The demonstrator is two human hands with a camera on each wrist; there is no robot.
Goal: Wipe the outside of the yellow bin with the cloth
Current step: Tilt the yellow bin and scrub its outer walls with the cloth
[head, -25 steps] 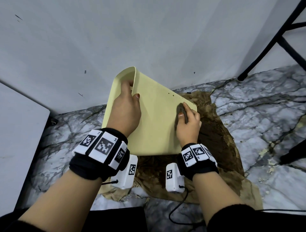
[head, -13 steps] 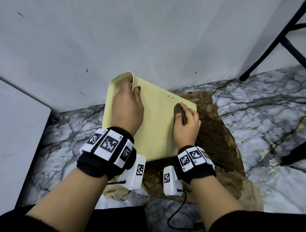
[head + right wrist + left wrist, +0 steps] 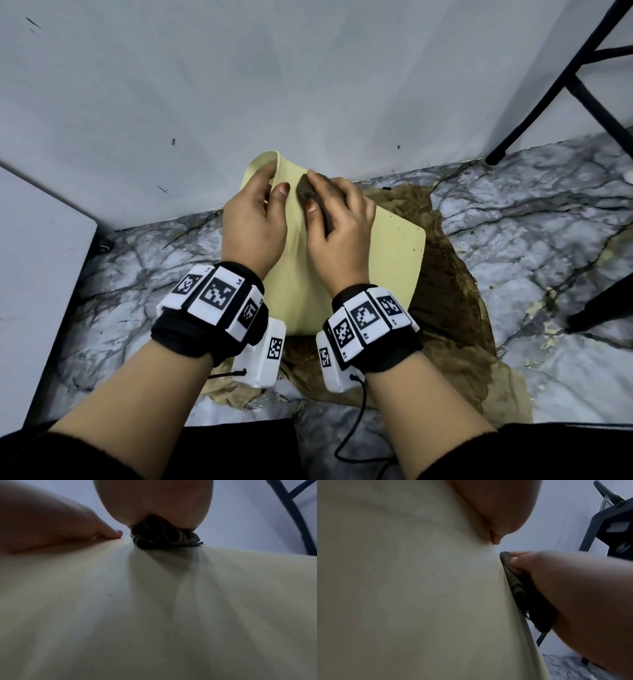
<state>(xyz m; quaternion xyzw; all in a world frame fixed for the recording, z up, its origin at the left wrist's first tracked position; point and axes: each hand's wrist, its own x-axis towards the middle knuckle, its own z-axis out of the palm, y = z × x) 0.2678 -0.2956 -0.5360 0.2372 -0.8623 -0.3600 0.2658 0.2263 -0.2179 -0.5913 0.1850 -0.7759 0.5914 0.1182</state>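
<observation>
The pale yellow bin (image 3: 390, 260) lies tipped on a brown sheet, its open rim toward the wall. My left hand (image 3: 255, 222) grips that rim at the top, fingers hooked inside and thumb on the outer wall. My right hand (image 3: 337, 226) holds a wadded dark grey cloth (image 3: 306, 192) and presses it on the outer wall just beside the left thumb. In the left wrist view the cloth (image 3: 513, 580) lies flat against the bin (image 3: 419, 588) under the right hand (image 3: 573, 595). In the right wrist view the cloth (image 3: 164, 539) sits bunched on the bin (image 3: 154, 608).
A crumpled brown sheet (image 3: 452, 308) covers the marble floor (image 3: 531, 222) under the bin. A grey wall (image 3: 274, 85) stands right behind it. Black metal legs (image 3: 555, 78) rise at the right, and a pale panel (image 3: 30, 267) stands at the left.
My right hand has slid the cloth up and left along the bin's outer wall, from near the right edge to beside the left thumb. The left hand keeps its hold on the rim.
</observation>
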